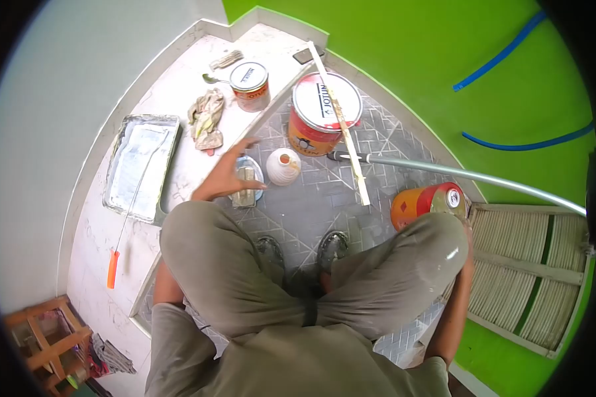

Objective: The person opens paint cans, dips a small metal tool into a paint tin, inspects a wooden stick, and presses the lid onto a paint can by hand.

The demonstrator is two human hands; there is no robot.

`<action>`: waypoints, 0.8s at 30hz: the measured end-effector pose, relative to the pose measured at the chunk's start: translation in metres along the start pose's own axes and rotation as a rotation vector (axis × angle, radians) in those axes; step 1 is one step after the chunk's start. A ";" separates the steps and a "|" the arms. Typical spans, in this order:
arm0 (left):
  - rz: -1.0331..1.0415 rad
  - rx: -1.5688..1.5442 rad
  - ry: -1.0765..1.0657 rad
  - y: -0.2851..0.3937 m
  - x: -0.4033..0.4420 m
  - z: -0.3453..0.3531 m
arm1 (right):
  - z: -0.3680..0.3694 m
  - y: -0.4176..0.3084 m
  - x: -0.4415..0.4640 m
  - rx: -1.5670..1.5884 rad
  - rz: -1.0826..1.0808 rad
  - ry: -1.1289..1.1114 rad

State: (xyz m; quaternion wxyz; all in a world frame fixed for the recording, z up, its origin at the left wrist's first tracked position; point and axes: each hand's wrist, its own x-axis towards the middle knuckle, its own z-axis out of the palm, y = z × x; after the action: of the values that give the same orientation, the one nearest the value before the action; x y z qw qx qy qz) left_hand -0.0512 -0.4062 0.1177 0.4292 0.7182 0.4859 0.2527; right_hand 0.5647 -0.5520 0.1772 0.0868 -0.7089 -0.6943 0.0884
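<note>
My left hand point(226, 173) reaches past my left knee with thumb and fingers spread, holding nothing. Close by its thumb is a paint brush point(246, 196) with a pale, paint-caked body, lying across a round blue-and-white container or lid point(253, 164). Just right of these stands a white ribbed bottle point(284, 173) with a dark opening on top. My right forearm point(458, 284) runs up beside my right knee, and the knee hides most of that hand. An orange-red paint can point(420, 202) lies or leans beyond the same knee.
A large paint bucket point(328, 109) bears a wooden stick point(341, 119). A metal pole point(470, 173) crosses at right. On the ledge sit a paint tray point(139, 169) with an orange-handled roller point(113, 268), a rag point(206, 116) and a smaller can point(250, 92). A louvred panel point(533, 264) leans at right.
</note>
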 end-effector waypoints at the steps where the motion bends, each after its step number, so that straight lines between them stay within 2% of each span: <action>1: 0.024 0.015 -0.018 -0.006 0.002 0.011 | 0.008 0.022 -0.004 0.003 -0.016 -0.010; 2: 0.053 0.038 0.002 -0.015 0.006 0.021 | 0.017 0.046 -0.009 0.006 -0.031 -0.020; 5: 0.091 0.075 0.040 -0.036 0.013 0.046 | 0.019 0.049 -0.016 -0.262 -0.299 0.180; 6: 0.076 0.068 0.048 -0.043 0.016 0.052 | 0.018 0.029 -0.009 -0.148 -0.193 0.246; 9: 0.046 0.047 0.086 -0.056 0.021 0.073 | 0.011 0.049 0.022 -0.077 -0.011 -0.159; 13: 0.033 0.007 0.156 -0.064 0.024 0.092 | -0.001 0.049 0.046 -0.051 0.032 -0.321; 14: -0.050 -0.093 0.093 -0.057 0.027 0.089 | -0.011 0.035 0.052 -0.040 0.058 -0.390; 15: -0.026 -0.048 0.140 -0.061 0.027 0.094 | -0.015 0.034 0.059 -0.102 0.055 -0.494; 16: 0.000 -0.004 0.189 -0.066 0.025 0.100 | -0.008 0.048 0.060 -0.214 -0.007 -0.515; 18: 0.083 0.033 0.307 -0.064 0.025 0.110 | 0.001 0.062 0.058 -0.199 -0.099 -0.468; 20: 0.054 -0.006 0.351 -0.064 0.026 0.119 | -0.016 0.031 0.068 -0.178 -0.029 -0.550; 22: 0.097 0.028 0.436 -0.068 0.026 0.125 | -0.012 0.035 0.063 -0.078 -0.041 -0.457; 24: 0.102 0.080 0.398 -0.071 0.017 0.133 | -0.015 0.032 0.059 -0.043 -0.039 -0.423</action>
State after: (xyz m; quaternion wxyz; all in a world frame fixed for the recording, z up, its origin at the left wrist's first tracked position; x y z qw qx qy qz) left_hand 0.0244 -0.4288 -0.0115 0.2826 0.6941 0.5339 0.3915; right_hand 0.6004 -0.4938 0.1839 -0.0743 -0.6625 -0.7125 0.2187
